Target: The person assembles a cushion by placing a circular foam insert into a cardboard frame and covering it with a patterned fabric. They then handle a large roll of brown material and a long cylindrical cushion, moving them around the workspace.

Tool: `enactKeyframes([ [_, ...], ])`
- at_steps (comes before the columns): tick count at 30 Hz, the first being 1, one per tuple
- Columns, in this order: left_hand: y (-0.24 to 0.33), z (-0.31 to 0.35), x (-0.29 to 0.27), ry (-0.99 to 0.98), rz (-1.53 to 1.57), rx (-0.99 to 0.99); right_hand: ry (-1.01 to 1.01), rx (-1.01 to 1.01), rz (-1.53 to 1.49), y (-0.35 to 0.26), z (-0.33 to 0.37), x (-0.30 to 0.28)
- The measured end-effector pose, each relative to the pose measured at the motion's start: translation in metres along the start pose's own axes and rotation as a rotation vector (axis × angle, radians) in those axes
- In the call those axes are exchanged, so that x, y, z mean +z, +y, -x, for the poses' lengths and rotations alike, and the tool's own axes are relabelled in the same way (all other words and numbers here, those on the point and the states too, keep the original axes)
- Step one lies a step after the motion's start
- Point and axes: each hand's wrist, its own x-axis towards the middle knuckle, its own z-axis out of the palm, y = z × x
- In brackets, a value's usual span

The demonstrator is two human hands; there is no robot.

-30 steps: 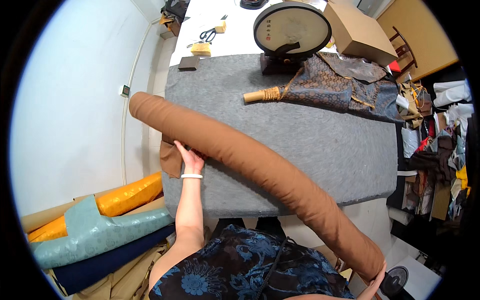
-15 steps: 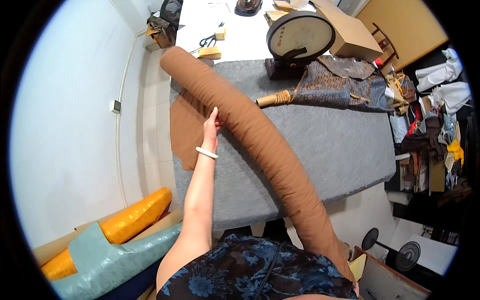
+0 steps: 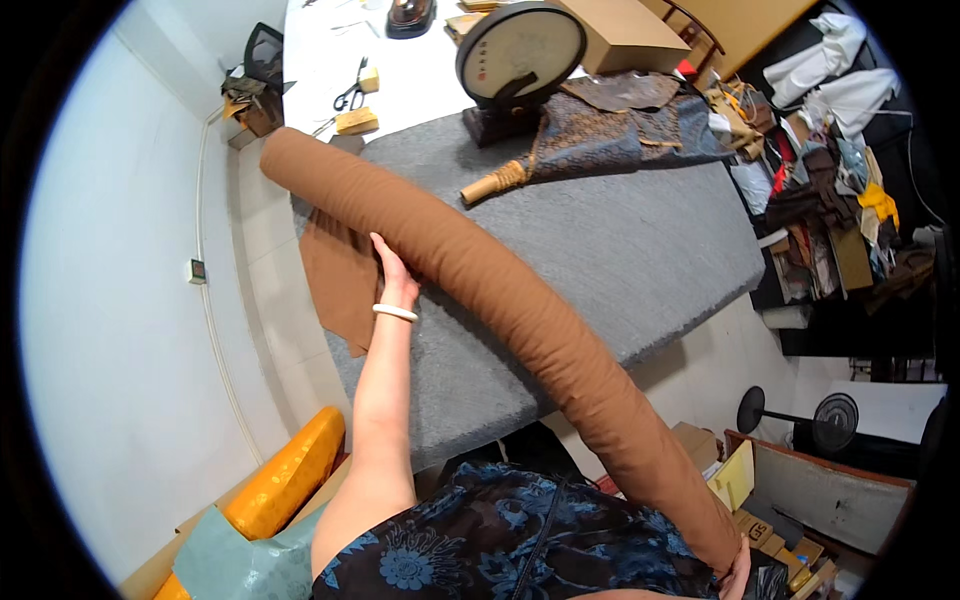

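A long, thick roll of brown fabric runs diagonally from the far left of the table to my right side, curving in the wide view. My left hand, with a white bangle at the wrist, holds it from its near side; the thumb shows and the other fingers are partly hidden beneath. At the roll's near end, low on the right, my right hand clasps the edge, mostly hidden. A loose brown flap of fabric hangs past the table's left edge beside my left hand.
A grey felt-covered table lies under the roll. On it are a round framed screen and a patterned fabric bundle. Scissors lie behind. Orange and pale-green rolls stand at lower left, a fan at right.
My view has swung to the right. The roll's near end has shifted outward to the right, and my right hand now shows more there. The left hand stays against the roll.
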Motion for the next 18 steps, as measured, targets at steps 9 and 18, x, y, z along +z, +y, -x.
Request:
enactKeyframes([
  [9,-0.012,0.011,-0.006,0.012,0.033,-0.002,-0.156,0.102,-0.007,0.031,-0.027,0.005],
  [18,-0.112,0.123,0.014,0.15,-0.159,-0.374,-0.346,0.175,-0.057,0.055,-0.064,0.046],
])
